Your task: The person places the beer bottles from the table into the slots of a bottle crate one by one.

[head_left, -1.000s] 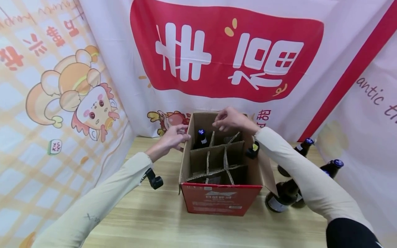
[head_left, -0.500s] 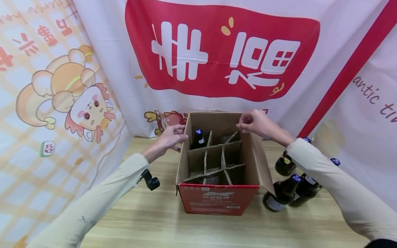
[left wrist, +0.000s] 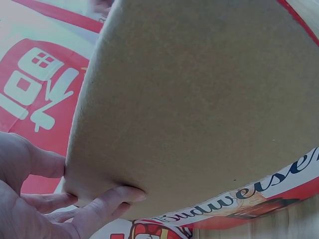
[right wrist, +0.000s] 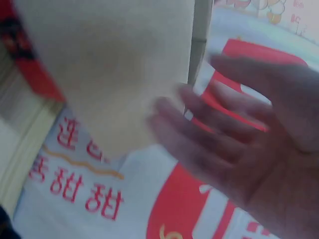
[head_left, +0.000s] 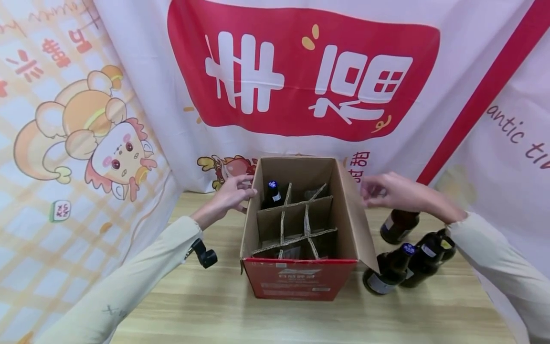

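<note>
A red Budweiser carton [head_left: 296,282] stands upright on the table with its top flaps spread. Inside it, a cardboard divider [head_left: 296,205] forms a grid of compartments. One dark beer bottle [head_left: 272,195] with a blue cap sits in the back left compartment. My left hand [head_left: 227,195] touches the carton's left side near the back corner, its fingers against the bare brown flap [left wrist: 199,99] in the left wrist view. My right hand [head_left: 397,191], holding nothing, hovers beside the right flap [head_left: 361,224] with fingers loosely bent; it is blurred in the right wrist view.
Several brown beer bottles stand right of the carton, among them a front bottle [head_left: 388,270] and a back bottle [head_left: 399,225] partly hidden under my right hand. Printed cloth [head_left: 301,138] hangs behind the wooden table [head_left: 193,306], with more cloth at both sides.
My right hand has moved from above the carton's inside, across its back right corner, to outside its right wall. My left hand stays at the left side.
</note>
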Motion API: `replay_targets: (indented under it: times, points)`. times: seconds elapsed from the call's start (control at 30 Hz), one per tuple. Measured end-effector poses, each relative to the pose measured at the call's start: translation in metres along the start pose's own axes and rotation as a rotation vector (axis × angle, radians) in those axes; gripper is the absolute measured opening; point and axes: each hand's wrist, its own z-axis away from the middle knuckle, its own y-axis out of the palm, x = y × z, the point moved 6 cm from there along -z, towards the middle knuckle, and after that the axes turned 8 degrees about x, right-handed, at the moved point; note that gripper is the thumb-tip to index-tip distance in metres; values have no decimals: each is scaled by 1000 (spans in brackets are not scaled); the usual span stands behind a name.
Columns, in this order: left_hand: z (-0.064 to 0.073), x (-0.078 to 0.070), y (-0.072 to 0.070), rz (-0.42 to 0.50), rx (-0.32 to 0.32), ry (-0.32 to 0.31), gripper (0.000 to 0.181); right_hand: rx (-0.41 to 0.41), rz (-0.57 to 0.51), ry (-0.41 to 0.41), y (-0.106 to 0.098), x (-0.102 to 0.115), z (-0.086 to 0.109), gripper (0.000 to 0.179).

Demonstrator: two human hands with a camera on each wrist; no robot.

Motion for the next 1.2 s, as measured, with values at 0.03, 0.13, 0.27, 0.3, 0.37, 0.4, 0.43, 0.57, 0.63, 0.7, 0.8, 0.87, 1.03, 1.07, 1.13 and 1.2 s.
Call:
replay_targets:
  times: [0.03,0.13,0.27,0.3,0.37,0.4,0.43,0.57,0.63,0.7,0.8,0.87,1.03,1.07,1.13,1.2]
  points:
    - [0,0,0,-5,3,0,64,72,-2,18,6,-5,4,20]
    - [0,0,1,4,-2,5,64,273,-1,112,26,-18,19,34]
    - [-1,0,1,27,3,19,63,428,-18,291,58,-34,39,50]
    - [-1,0,2,33,7,21,64,440,-20,323,66,-37,43,52]
    - [-2,1,2,32,8,21,63,426,-14,360,79,-43,48,47]
    - [-1,0,1,30,6,20,64,408,-17,356,84,-45,49,45]
    - [-1,0,1,28,3,20,64,386,-15,337,87,-46,49,43]
    - [0,-1,-1,12,-10,20,64,246,9,198,87,-51,44,24]
    - [0,0,-2,11,-12,16,64,168,41,131,83,-53,42,20]
    - [0,0,-1,18,-6,14,64,88,88,98,80,-55,40,19]
    - [-1,1,0,26,3,13,64,-31,122,113,76,-62,38,17]
    - [-2,1,1,32,6,14,64,-116,100,169,74,-69,37,18]
    - [-2,1,2,24,2,13,64,-389,39,295,77,-87,39,30]
    - [-2,1,2,21,1,13,64,-456,19,311,80,-90,41,34]
    - [-1,1,1,20,-1,14,64,-601,-57,344,90,-98,43,40]
    - [0,1,1,15,-6,14,64,-731,-197,367,104,-109,43,45]
